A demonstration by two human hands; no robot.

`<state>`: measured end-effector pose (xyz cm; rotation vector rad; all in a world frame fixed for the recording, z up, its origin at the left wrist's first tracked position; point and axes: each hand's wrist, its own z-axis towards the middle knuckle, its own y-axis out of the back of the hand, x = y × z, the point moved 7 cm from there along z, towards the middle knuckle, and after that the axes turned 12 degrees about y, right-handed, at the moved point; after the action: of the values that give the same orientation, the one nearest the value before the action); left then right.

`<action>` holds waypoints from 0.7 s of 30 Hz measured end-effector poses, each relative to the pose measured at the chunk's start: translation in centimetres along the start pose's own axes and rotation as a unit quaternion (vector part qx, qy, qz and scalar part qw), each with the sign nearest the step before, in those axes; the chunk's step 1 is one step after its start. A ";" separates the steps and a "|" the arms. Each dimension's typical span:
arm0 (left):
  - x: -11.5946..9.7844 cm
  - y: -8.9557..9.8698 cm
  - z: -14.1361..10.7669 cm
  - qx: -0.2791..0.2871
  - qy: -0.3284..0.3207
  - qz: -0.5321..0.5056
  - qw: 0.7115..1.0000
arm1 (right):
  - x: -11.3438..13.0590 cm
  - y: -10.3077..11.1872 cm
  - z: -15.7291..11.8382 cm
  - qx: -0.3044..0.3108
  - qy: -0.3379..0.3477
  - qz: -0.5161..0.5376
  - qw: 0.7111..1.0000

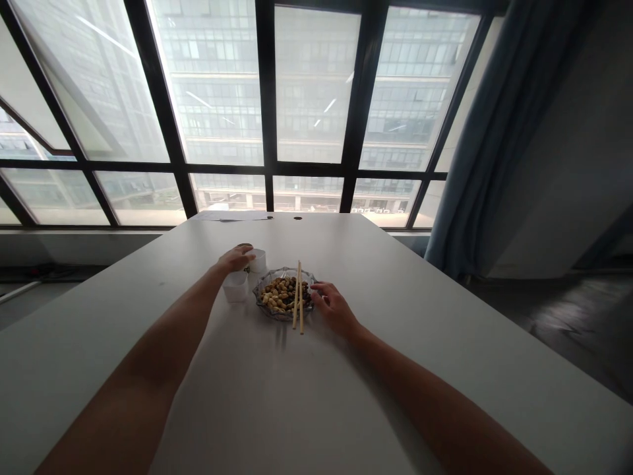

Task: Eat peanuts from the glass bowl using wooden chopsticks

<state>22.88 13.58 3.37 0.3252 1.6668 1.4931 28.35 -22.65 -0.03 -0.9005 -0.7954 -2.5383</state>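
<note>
Apparently little is done: on the white table point(277, 396) stands a glass bowl point(277, 317), right hand point(337, 310) at its edge, left hand point(235, 260) at a white cup point(258, 261); I can't tell whether their fingers grasp. Chopsticks point(301, 307) lie across, unheld, peanuts point(275, 294) and dark bits point(307, 299) left inside.

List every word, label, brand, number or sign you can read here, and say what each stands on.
None can be read.
Dark patch just below the left hand: too small to tell whether it is print.
White cup, bowl and chopsticks: no lettering shows.
</note>
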 end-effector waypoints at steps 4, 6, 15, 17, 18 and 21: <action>-2.5 -1.4 1.1 0.021 -0.028 -0.026 0.999 | 0.1 0.0 0.0 -0.002 0.002 0.001 1.000; -3.4 -1.9 1.6 0.033 -0.045 -0.033 0.998 | 0.1 0.0 -0.1 -0.004 0.002 0.002 1.000; -5.4 -1.6 1.8 0.041 -0.089 -0.060 0.993 | 0.8 0.3 -0.1 -0.026 -0.001 0.012 1.000; -4.6 -0.8 1.0 0.029 -0.059 -0.066 0.996 | 0.8 0.4 -0.1 -0.031 -0.002 0.007 0.999; -4.1 -0.5 0.4 0.032 -0.047 -0.075 0.996 | 0.7 0.5 -0.1 -0.034 -0.003 0.004 0.999; -2.4 -0.3 -1.9 0.077 -0.042 -0.121 0.989 | 0.6 0.6 -0.1 -0.043 -0.007 -0.006 0.999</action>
<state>23.03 10.55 3.90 0.2551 1.6931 1.1604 28.17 -23.20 0.52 -0.9443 -0.7026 -2.5958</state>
